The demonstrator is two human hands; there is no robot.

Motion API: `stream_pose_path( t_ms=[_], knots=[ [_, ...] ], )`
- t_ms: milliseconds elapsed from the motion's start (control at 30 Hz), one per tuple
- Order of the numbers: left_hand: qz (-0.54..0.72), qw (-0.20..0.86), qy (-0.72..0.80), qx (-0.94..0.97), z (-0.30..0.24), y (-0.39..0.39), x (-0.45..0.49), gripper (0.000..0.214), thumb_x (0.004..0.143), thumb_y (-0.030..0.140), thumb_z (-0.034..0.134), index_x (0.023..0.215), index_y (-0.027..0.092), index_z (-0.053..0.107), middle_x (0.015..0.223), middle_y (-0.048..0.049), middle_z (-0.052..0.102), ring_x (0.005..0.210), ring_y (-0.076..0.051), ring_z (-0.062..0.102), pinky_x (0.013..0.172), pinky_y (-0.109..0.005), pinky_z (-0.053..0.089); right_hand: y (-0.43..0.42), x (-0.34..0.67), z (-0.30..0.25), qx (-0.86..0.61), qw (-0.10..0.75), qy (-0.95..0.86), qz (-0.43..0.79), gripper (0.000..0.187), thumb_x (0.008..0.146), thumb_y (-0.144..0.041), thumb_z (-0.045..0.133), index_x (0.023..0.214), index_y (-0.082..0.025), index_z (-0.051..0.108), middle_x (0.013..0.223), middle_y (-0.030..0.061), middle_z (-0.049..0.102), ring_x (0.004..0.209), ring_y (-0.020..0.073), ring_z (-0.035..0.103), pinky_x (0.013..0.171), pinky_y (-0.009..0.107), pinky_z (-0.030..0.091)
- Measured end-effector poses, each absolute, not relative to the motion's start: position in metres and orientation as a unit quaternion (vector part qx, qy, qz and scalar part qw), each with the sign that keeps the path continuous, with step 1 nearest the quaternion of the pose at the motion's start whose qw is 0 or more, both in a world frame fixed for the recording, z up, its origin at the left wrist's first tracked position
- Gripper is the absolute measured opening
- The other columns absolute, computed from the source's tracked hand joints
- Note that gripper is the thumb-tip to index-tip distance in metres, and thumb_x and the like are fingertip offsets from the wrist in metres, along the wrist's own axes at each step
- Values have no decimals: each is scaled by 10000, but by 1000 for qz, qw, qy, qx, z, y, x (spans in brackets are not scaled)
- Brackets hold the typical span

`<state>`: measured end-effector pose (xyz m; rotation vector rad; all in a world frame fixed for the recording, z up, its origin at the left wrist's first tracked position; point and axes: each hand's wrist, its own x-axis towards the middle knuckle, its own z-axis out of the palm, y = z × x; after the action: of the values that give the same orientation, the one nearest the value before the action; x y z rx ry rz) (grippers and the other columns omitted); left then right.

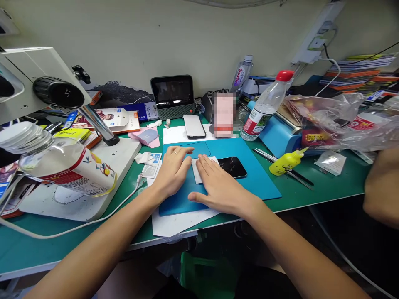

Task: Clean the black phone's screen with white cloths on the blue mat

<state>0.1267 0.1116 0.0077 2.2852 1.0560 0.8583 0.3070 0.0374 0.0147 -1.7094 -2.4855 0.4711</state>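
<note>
My right hand lies flat, fingers extended and thumb apart, over a white wipe. The wipe rests against the left part of a phone with a black screen; how far the phone reaches under the hand is hidden. Just to the left, my left hand hovers on or close above the blue mat, its fingers loosely bent, with nothing visible in them. Behind the fingers, a clear sheet with a dark rounded outline lies on the mat.
A large bottle and a white stand base crowd the left. To the right are a yellow squeeze bottle, tweezers and a red-capped water bottle. Another person's arm is at the right edge. A white cable crosses the table.
</note>
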Motion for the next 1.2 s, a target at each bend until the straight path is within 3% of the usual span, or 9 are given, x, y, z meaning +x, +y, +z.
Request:
stream_pose_path(
  t_ms=[267, 500, 733, 1033, 1200],
  knots=[
    [300, 254, 385, 835, 9, 111, 126, 367, 1043, 283, 347, 1291, 188, 601, 1271, -48, 677, 1238, -239, 471, 1133, -452, 360, 6, 302, 8, -546, 72, -823, 140, 1081, 896, -816, 305, 1617, -21, 174, 1686, 226, 113, 1568, 362, 79, 1250, 561, 210],
    [295, 254, 382, 838, 7, 114, 124, 380, 1043, 304, 347, 1305, 192, 599, 1256, -56, 686, 1237, -242, 483, 1115, -442, 388, 42, 295, 15, -558, 66, -810, 165, 1059, 921, -796, 260, 1600, 15, 196, 1685, 228, 129, 1570, 339, 68, 1272, 533, 126],
    [304, 259, 397, 827, 8, 118, 118, 379, 1045, 320, 346, 1291, 201, 608, 1245, -48, 696, 1226, -242, 496, 1102, -434, 400, 3, 294, 11, -556, 58, -815, 152, 1026, 921, -772, 336, 1609, -21, 213, 1688, 212, 125, 1568, 355, 97, 1250, 562, 219],
    [299, 259, 388, 833, 10, 118, 119, 374, 1047, 314, 347, 1294, 197, 604, 1235, -51, 695, 1221, -237, 501, 1105, -418, 401, 37, 289, 15, -561, 61, -810, 161, 1015, 937, -767, 273, 1595, 5, 237, 1680, 229, 142, 1566, 342, 87, 1260, 552, 171],
    [303, 260, 393, 828, 9, 120, 116, 378, 1053, 330, 342, 1288, 197, 607, 1231, -53, 698, 1223, -240, 504, 1109, -423, 403, 18, 288, 9, -567, 62, -811, 128, 1027, 929, -773, 296, 1594, 8, 240, 1678, 236, 147, 1562, 360, 119, 1248, 561, 224]
  ],
)
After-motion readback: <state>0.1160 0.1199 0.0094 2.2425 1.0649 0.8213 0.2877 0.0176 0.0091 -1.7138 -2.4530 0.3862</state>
